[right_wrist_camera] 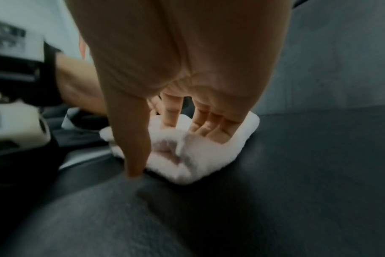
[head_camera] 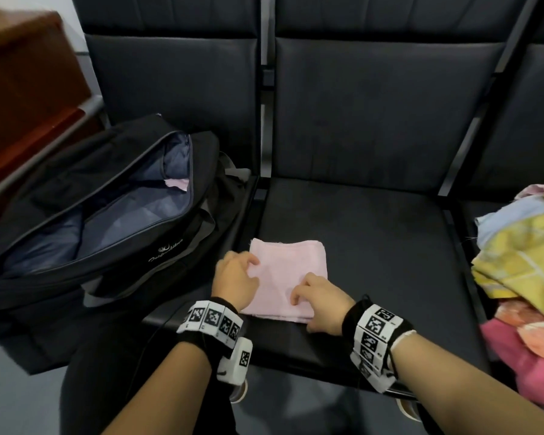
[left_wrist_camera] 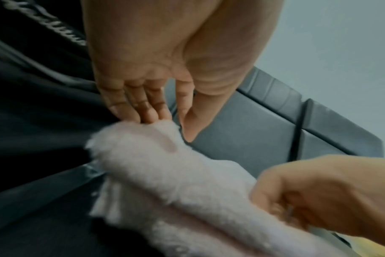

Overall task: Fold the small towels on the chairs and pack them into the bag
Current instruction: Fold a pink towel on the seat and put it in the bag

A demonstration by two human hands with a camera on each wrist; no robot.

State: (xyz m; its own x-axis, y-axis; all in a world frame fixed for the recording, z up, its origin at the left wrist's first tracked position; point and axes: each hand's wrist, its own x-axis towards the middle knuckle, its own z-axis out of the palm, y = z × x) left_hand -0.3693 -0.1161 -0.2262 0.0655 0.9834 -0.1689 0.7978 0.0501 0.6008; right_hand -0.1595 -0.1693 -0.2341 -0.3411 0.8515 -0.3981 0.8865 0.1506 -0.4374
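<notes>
- Pink towel: folded into a small layered square, lying flat at the front of the middle chair seat.
- My left hand rests on its left edge. In the left wrist view my fingers are fairly straight, tips touching the pile, not clamped on it.
- My right hand lies on the near right corner: fingers spread and pressing down flat, thumb down by the front edge, nothing pinched.
- Step, as I read it: fold looks done, I'm pressing it flat. Pack comes next.
- Next move needs a grip under or around all layers at once so the square doesn't open, then a carry left.
- Bag: on the left seat, just beside the towel, main zip open, something pink already inside.
- Pile of unfolded towels on the right seat, well apart, so plenty left.
</notes>
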